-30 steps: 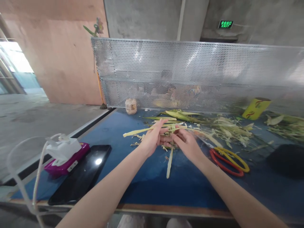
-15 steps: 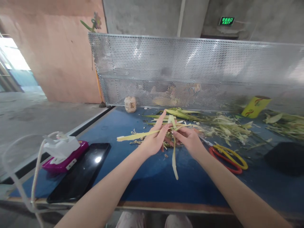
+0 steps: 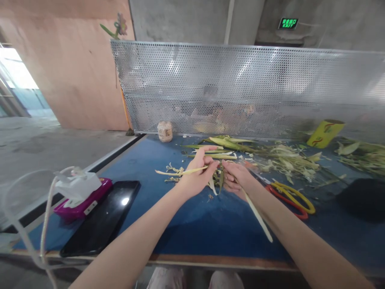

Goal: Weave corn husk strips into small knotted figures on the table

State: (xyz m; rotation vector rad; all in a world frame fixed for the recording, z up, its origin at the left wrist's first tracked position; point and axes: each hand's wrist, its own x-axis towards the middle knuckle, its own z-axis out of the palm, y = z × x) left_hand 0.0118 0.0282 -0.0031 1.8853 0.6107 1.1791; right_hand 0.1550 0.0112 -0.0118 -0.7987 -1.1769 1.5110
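Observation:
My left hand (image 3: pixel 197 173) and my right hand (image 3: pixel 237 178) meet over the blue table (image 3: pixel 192 228), both closed on pale green leaf strips. The left hand pinches a long strip (image 3: pixel 176 172) that sticks out to the left. The right hand grips another strip (image 3: pixel 258 218) that trails down along my right forearm toward me. A small knot of woven strips (image 3: pixel 217 178) sits between the two hands. Loose leaf scraps lie under the hands.
A heap of leaves and trimmings (image 3: pixel 279 158) spreads behind the hands. Red and yellow scissors (image 3: pixel 290 195) lie to the right, a yellow cup (image 3: pixel 325 133) at the back right. A black tablet (image 3: pixel 104 216), a purple box (image 3: pixel 81 200) and a small jar (image 3: pixel 165 131) stand left. Perforated metal screen (image 3: pixel 240 88) behind.
The strip in my right hand has swung from hanging straight down to trailing right along my forearm. The left strip has been drawn in shorter. Both hands have dropped slightly.

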